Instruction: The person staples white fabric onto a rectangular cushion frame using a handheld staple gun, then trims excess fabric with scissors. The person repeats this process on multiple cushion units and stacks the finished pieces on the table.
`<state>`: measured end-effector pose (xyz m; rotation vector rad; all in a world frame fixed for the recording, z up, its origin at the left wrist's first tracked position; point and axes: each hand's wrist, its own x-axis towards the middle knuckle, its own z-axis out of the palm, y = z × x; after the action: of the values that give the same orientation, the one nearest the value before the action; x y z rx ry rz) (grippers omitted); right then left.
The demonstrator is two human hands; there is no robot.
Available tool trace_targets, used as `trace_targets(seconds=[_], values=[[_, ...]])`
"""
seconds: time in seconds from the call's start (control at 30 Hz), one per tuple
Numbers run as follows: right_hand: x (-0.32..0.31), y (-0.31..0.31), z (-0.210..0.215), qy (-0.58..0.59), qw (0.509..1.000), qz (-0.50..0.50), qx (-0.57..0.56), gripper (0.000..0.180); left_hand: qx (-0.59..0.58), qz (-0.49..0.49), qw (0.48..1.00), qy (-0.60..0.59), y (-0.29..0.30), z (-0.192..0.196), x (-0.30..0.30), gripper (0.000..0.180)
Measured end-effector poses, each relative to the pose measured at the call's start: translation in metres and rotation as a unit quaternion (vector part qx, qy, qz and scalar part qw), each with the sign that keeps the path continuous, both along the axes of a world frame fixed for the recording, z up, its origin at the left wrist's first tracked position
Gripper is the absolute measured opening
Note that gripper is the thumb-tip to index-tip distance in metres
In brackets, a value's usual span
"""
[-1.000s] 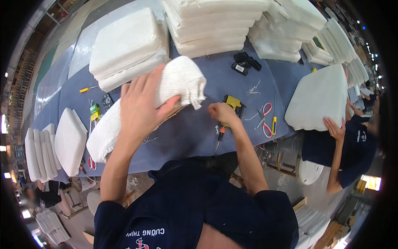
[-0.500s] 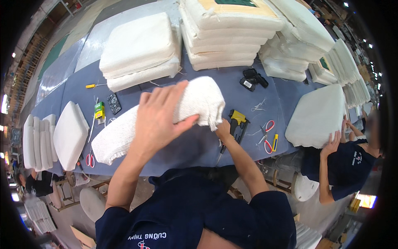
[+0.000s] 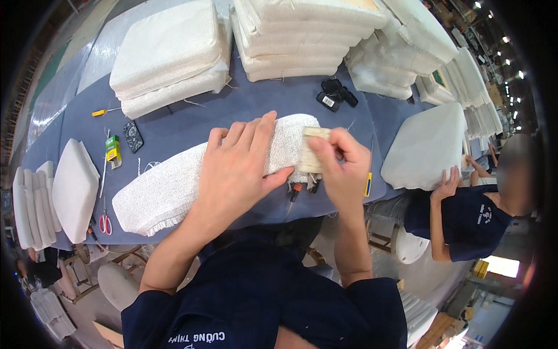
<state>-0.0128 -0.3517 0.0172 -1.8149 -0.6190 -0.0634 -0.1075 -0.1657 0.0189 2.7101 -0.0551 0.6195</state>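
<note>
Directly under left grip: curved white cushion.

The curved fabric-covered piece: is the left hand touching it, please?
Touching: the head view shows the left hand spread across the curved fabric-covered piece.

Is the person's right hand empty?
No, the right hand pinches a flat cream-coloured piece between its thumb and fingers, by the end of the white padded piece.

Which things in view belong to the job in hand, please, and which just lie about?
In hand:
curved white piece, under the left hand
pale flat block, in the right hand

Apparently lying about:
yellow-handled tool
green-and-yellow box
red-handled scissors
</note>
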Motion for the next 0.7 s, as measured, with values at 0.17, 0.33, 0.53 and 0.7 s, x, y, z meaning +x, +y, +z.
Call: trace_targets(seconds=[0.17, 0.33, 0.53, 0.7], values=[[0.02, 0.019, 0.011, -0.12, 0.98, 0.043, -0.152, 0.035, -0.017, 0.002, 1.0, 0.0, 0.0, 0.0, 0.0, 0.09], [0.023, 0.021, 0.024, -0.132, 0.964, 0.089, -0.211, 0.038, -0.01, 0.003, 1.0, 0.012, 0.003, 0.002, 0.0, 0.09], [0.031, 0.026, 0.031, -0.147, 0.943, 0.104, -0.28, 0.039, 0.012, -0.003, 1.0, 0.012, 0.005, -0.001, 0.004, 0.089], [0.041, 0.032, 0.02, -0.193, 0.954, 0.111, -0.202, 0.038, 0.055, 0.013, 0.998, 0.012, 0.008, 0.001, 0.009, 0.086]])
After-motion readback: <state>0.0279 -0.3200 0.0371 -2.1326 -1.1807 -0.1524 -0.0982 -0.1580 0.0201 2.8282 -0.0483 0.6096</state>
